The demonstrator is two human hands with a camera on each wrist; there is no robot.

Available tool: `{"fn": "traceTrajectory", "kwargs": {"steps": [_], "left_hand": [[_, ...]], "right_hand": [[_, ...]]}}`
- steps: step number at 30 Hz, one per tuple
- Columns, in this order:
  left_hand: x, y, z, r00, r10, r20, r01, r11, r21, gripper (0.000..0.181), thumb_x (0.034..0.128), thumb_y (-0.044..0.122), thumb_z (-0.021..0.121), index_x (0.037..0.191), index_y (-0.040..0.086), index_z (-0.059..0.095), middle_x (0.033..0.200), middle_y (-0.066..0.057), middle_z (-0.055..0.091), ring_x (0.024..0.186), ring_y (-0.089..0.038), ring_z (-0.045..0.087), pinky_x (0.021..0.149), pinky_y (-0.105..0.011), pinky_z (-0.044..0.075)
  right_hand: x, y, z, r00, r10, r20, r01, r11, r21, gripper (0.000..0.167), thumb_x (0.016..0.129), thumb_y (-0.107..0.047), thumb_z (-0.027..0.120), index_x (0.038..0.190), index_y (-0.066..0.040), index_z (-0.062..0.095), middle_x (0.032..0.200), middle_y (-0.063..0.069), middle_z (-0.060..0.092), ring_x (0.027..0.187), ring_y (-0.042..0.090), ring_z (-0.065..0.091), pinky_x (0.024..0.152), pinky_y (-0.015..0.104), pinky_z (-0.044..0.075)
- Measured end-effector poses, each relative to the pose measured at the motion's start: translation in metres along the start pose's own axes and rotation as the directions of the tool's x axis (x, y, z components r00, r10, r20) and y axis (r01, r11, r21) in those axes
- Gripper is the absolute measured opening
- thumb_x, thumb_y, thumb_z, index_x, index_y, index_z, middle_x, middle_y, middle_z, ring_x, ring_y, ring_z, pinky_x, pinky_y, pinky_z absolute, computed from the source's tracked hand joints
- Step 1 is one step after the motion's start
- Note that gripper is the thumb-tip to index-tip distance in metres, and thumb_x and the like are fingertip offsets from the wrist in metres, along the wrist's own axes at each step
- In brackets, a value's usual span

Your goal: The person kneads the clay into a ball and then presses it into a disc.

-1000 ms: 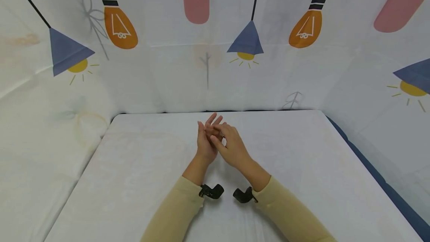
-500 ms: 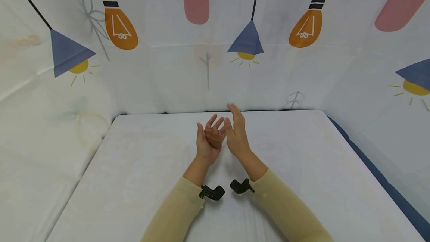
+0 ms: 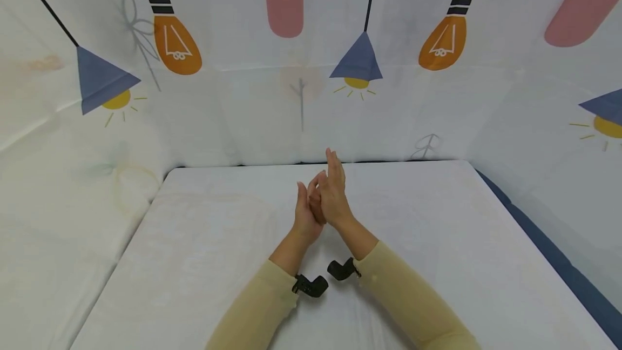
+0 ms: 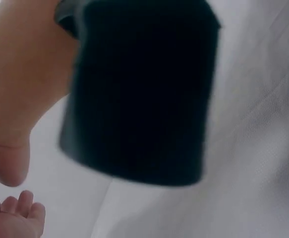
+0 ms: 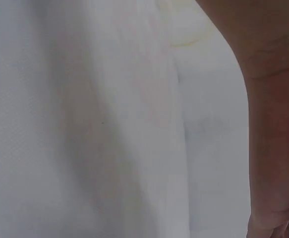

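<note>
Above the middle of the white table, my two bare hands meet. My left hand (image 3: 309, 217) has its thumb raised and its other fingers loosely bent against the right palm. The right hand (image 3: 334, 193) stands nearly upright, its fingers straight and pointing toward the far wall; its palm covers part of the left fingers. No object shows between them. The left wrist view has a wrist at the left edge and fingertips (image 4: 25, 206) at the bottom left. In the right wrist view, a wrist and hand (image 5: 275, 148) fill the right side, fingers cut off below.
A white cloth covers the table (image 3: 194, 263). Black wrist cameras (image 3: 311, 286) sit on both sleeves, close together; a large dark blurred shape (image 4: 139, 99) blocks much of the left wrist view. Behind hangs a white curtain (image 3: 233, 118) printed with lamps and bulbs.
The right hand first had bent fingers at the left palm, then lifted away and straightened. Now it has moved left against the left fingers. The left hand has shifted slightly right.
</note>
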State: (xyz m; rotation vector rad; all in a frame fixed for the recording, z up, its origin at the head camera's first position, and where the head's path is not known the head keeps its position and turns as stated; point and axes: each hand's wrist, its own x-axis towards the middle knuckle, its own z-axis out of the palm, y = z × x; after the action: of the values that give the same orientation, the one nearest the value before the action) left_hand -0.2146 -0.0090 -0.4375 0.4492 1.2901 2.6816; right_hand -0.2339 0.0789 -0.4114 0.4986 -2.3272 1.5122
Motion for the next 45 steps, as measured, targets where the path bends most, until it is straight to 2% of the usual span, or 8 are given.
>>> {"fn": "traceTrajectory", "kwargs": {"steps": [4, 13, 26, 30, 35, 37, 40, 45], "left_hand": [[0.001, 0.003, 0.001, 0.998, -0.008, -0.064, 0.013, 0.997, 0.08, 0.092, 0.0937, 0.078, 0.009, 0.158, 0.013, 0.025, 0.122, 0.014, 0.064, 0.102, -0.004, 0.059, 0.076, -0.019, 0.045], [0.004, 0.006, 0.001, 0.987, 0.044, -0.153, -0.016, 0.984, 0.178, 0.099, 0.0879, 0.086, 0.016, 0.16, 0.018, 0.018, 0.167, -0.005, 0.011, 0.152, -0.025, 0.014, 0.119, -0.046, 0.02], [0.011, 0.004, -0.012, 0.992, 0.086, -0.094, -0.039, 0.905, 0.423, 0.106, 0.0825, 0.09, 0.028, 0.16, 0.018, 0.02, 0.164, -0.012, 0.021, 0.14, -0.026, 0.039, 0.117, -0.046, 0.022], [0.011, 0.003, -0.011, 0.997, 0.051, -0.056, -0.015, 0.857, 0.516, 0.106, 0.0805, 0.092, 0.022, 0.161, 0.024, 0.016, 0.144, -0.019, 0.042, 0.082, -0.006, 0.056, 0.067, -0.023, 0.044], [0.01, 0.003, -0.007, 0.999, 0.016, 0.043, -0.039, 0.799, 0.6, 0.112, 0.078, 0.092, 0.017, 0.161, 0.018, 0.007, 0.075, -0.013, 0.049, 0.063, -0.011, 0.043, 0.057, -0.023, 0.039], [0.009, 0.005, -0.005, 0.999, 0.009, 0.052, -0.039, 0.784, 0.619, 0.11, 0.0793, 0.091, 0.015, 0.161, 0.018, 0.007, 0.068, -0.012, 0.047, 0.085, -0.019, 0.058, 0.076, -0.03, 0.048], [0.006, 0.009, -0.001, 1.0, -0.002, 0.028, -0.015, 0.801, 0.598, 0.106, 0.0815, 0.09, 0.013, 0.161, 0.021, 0.01, 0.127, -0.013, 0.058, 0.139, -0.032, 0.039, 0.11, -0.049, 0.035], [0.003, 0.017, 0.005, 1.0, -0.022, 0.012, 0.014, 0.888, 0.459, 0.11, 0.0784, 0.094, 0.02, 0.162, 0.022, 0.012, 0.167, -0.01, 0.009, 0.148, -0.038, 0.023, 0.115, -0.057, 0.024]], "right_hand": [[-0.007, -0.001, 0.003, 0.997, 0.017, 0.076, -0.019, 1.0, 0.022, 0.096, 0.091, -0.083, 0.011, 0.162, -0.019, 0.01, 0.168, 0.003, 0.005, 0.153, 0.029, -0.005, 0.111, 0.072, 0.006], [-0.018, -0.009, 0.006, 0.986, 0.052, 0.157, -0.078, 0.983, 0.166, 0.103, 0.083, -0.09, 0.013, 0.163, -0.025, 0.009, 0.168, 0.002, 0.006, 0.153, 0.026, 0.0, 0.112, 0.071, 0.01], [-0.015, -0.024, -0.004, 0.947, 0.23, 0.223, -0.315, 0.799, 0.513, 0.069, 0.101, -0.067, 0.011, 0.161, -0.035, 0.012, 0.167, -0.003, 0.012, 0.146, 0.014, 0.016, 0.085, 0.028, 0.034], [-0.011, -0.026, -0.009, 0.935, 0.276, 0.222, -0.353, 0.774, 0.526, 0.068, 0.101, -0.065, 0.009, 0.162, -0.035, 0.009, 0.167, 0.002, 0.011, 0.091, 0.009, 0.054, 0.05, 0.021, 0.03], [-0.004, -0.02, -0.012, 0.914, 0.332, 0.234, -0.407, 0.735, 0.543, 0.063, 0.101, -0.065, 0.016, 0.16, -0.043, 0.01, 0.167, -0.003, 0.009, 0.043, 0.007, 0.025, 0.04, 0.021, 0.022], [0.0, -0.016, -0.013, 0.914, 0.341, 0.22, -0.405, 0.745, 0.529, 0.064, 0.101, -0.066, 0.019, 0.159, -0.044, 0.01, 0.167, -0.004, 0.009, 0.052, 0.006, 0.036, 0.046, 0.021, 0.027], [0.004, -0.01, -0.014, 0.928, 0.316, 0.195, -0.371, 0.785, 0.496, 0.067, 0.099, -0.067, 0.02, 0.16, -0.041, 0.01, 0.167, -0.003, 0.012, 0.106, 0.015, 0.056, 0.084, 0.032, 0.044], [0.008, -0.004, -0.012, 0.963, 0.213, 0.168, -0.267, 0.852, 0.45, 0.074, 0.099, -0.067, 0.024, 0.162, -0.032, 0.01, 0.166, 0.001, 0.013, 0.152, 0.023, 0.008, 0.116, 0.061, 0.004]]}}
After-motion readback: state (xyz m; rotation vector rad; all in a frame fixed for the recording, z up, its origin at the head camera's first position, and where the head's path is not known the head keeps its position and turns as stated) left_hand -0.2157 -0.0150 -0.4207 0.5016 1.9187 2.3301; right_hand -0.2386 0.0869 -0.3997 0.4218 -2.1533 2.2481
